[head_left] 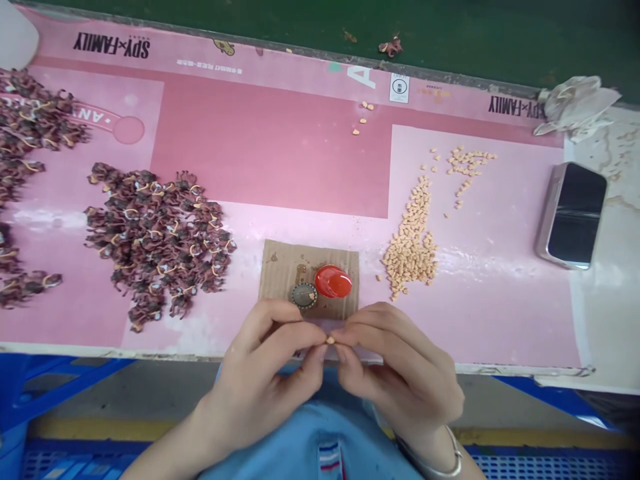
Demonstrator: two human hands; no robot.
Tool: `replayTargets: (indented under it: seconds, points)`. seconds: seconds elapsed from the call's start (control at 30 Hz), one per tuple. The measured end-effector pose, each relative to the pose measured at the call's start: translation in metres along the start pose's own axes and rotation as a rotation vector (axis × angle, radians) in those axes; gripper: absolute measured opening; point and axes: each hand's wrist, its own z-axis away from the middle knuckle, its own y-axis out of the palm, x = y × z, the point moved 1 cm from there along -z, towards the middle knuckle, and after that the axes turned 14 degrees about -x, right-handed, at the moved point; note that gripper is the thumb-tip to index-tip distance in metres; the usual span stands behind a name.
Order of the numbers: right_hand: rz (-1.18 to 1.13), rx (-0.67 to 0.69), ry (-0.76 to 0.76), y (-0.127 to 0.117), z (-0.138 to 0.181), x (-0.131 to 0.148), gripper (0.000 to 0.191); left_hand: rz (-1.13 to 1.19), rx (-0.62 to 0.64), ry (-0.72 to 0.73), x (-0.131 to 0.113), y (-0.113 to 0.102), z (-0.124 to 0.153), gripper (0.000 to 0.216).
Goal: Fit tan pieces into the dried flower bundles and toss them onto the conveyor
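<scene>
Close to the table's front edge, my left hand (pixel 273 373) and my right hand (pixel 400 373) meet fingertip to fingertip. Both pinch a small tan piece (pixel 330 340), mostly covered by the fingers. Just beyond them lies a square of brown cardboard (pixel 280 267). On it sit a shiny red oval dish (pixel 333 281) and, touching or nearly touching it, a small round dark container (pixel 304 295) with a beaded rim. A pile of similar tan pieces (pixel 413 257) is spread to the right. Off to the left is a heap of small brown figures (pixel 160 233) with tan and pale bits.
More brown figures (pixel 35 120) lie at the far left. A phone (pixel 575 213) rests on the right, below crumpled clear plastic (pixel 577 107). A few tan pieces (pixel 363 121) are scattered mid-table. One brown figure (pixel 391 46) is on the green surface (pixel 280 20) behind.
</scene>
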Motion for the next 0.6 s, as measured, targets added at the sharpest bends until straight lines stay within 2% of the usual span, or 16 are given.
replayTargets:
  seconds: [0.1,0.23,0.33,0.5,0.6]
  points:
    - [0.184,-0.011,-0.086,-0.005,-0.007,-0.010,0.017,0.000,-0.011,-0.035,0.005,-0.001,0.003,0.023]
    - [0.421,0.068,-0.256,-0.012,-0.017,-0.023,0.016,0.159,-0.117,-0.218,0.015,-0.004,0.014,0.023]
    - [0.487,0.145,-0.329,-0.016,-0.022,-0.023,0.013,0.199,-0.131,-0.277,0.020,-0.008,0.018,0.022]
    - [0.523,0.241,-0.397,-0.019,-0.026,-0.014,0.012,0.165,-0.099,-0.220,0.022,-0.014,0.015,0.017]
    - [0.532,0.280,-0.406,-0.020,-0.028,-0.012,0.011,0.234,-0.150,-0.307,0.022,-0.014,0.018,0.022]
